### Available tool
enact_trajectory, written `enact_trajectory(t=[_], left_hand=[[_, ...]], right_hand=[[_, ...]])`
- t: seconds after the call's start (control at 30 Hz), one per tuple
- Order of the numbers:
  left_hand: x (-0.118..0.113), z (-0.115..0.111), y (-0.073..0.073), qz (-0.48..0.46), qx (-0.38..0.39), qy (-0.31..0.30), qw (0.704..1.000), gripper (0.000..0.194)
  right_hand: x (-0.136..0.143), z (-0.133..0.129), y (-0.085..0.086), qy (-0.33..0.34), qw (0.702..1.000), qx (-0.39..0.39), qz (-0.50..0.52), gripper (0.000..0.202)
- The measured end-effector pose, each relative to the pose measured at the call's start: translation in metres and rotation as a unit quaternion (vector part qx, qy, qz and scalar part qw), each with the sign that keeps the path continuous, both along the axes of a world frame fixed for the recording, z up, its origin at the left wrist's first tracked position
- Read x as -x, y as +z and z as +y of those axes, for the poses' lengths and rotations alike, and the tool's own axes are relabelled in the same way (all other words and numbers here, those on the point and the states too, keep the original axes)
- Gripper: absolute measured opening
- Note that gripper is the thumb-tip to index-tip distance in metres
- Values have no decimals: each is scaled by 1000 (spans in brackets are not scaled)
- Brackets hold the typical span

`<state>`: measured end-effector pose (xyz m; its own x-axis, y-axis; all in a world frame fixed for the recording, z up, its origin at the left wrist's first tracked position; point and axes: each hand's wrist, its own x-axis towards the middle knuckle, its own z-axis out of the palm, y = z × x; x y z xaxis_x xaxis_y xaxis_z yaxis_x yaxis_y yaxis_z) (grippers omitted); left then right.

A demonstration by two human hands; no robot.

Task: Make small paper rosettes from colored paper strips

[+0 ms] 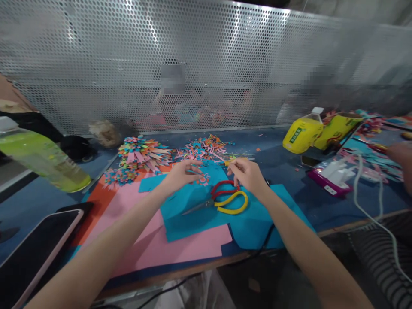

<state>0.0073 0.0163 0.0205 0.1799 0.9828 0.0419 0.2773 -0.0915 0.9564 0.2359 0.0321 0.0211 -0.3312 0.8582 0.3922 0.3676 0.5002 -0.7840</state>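
My left hand (184,173) hovers over a sheet of blue paper (180,223), thumb and forefinger apart. Just beyond its fingertips is a small pink and orange curled paper piece (203,179). My right hand (247,172) is closed, its fingers bent down near the red handle; anything between them is hidden or too small to make out. Below both hands lie scissors (210,202) with one red and one yellow handle, the blades pointing left. Pink paper (138,240) shows under the blue sheet.
Bundled paper strips (144,152) and loose scraps (206,148) lie behind my hands. A phone (38,257) and a green drink bottle (45,154) are at left. On the right are a yellow-labelled bottle (302,133), a purple-edged tissue pack (331,180), a white cable (357,193) and another person's hand (402,156).
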Motion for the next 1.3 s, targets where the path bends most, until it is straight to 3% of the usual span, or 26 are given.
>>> enact_trajectory(t=[0.17, 0.37, 0.53, 0.73, 0.93, 1.13, 1.2, 1.3], left_hand=[[2, -9, 8, -10, 16, 37, 999, 49], [-1, -17, 9, -7, -1, 3, 1000, 48], [-9, -29, 6, -31, -13, -34, 999, 45], [-12, -52, -4, -3, 0, -72, 997, 42], [7, -51, -22, -13, 19, -25, 999, 43], [23, -41, -26, -14, -7, 24, 1000, 45], [27, -37, -28, -4, -13, 32, 999, 46], [30, -34, -35, 28, -31, 35, 999, 44]], right_hand=[[4, -1, -2, 45, 996, 77, 18, 27], [12, -1, -8, 116, 977, 164, 69, 27], [20, -10, -12, 202, 957, 201, 47, 32], [24, -26, -8, 272, 935, 226, -38, 28], [18, -22, -11, 324, 889, 319, -51, 26], [4, -23, 6, 448, 798, 396, -77, 36], [1, -26, 16, 509, 724, 454, -106, 42], [0, -28, 28, 588, 569, 540, -200, 43]])
